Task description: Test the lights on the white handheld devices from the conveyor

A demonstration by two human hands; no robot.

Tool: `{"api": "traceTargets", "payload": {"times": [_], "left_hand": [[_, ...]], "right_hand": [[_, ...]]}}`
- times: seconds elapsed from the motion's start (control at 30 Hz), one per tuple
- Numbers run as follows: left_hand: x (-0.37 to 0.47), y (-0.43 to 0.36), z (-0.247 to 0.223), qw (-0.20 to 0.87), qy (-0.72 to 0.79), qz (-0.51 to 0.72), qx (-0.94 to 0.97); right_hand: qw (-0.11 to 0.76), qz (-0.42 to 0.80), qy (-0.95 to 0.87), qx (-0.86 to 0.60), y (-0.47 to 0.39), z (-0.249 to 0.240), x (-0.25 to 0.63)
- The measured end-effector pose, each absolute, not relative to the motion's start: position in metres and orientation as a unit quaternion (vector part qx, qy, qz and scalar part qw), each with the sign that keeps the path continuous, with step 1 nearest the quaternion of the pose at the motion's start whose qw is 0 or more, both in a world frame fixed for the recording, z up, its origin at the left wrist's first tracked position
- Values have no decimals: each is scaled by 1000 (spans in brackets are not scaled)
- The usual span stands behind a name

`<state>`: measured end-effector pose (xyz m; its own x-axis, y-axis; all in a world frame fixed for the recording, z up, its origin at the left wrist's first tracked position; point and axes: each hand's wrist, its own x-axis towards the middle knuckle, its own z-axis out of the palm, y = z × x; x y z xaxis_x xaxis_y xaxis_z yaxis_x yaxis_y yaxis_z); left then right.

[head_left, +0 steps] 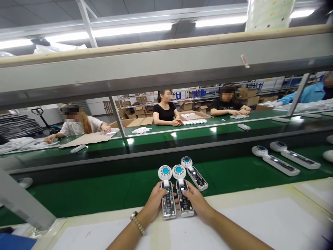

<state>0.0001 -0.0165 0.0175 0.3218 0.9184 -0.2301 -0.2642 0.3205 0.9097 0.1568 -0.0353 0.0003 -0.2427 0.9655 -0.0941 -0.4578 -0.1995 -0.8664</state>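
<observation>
My left hand (156,199) is closed around a small handheld device (168,208) with a clear body, a visible circuit board and a round white head with a blue centre. A matching device (186,207) sits in my right hand (195,198), beside the first. Each thumb lies on the front near a small light, and the other fingers are mostly hidden behind the bodies. Just beyond my right hand, a third device (199,178) of the same kind rests on the green belt (125,191), its light lit.
More such devices (281,165) lie on the belt to the right. A white worktop (111,232) runs along the near edge. A grey post (23,198) stands at left, and a shelf beam (166,66) crosses overhead. Several co-workers (166,113) sit across the line with white parts.
</observation>
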Motion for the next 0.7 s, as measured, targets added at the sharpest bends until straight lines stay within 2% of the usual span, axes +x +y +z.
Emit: {"api": "traceTargets", "payload": {"times": [0.43,0.7], "left_hand": [[-9,-16,5,708,334,400,476],[-10,-21,18,706,322,394,493]], "right_hand": [[524,669,-405,-338,-34,-8,159],[544,595,-506,-307,-38,-13,165]]}}
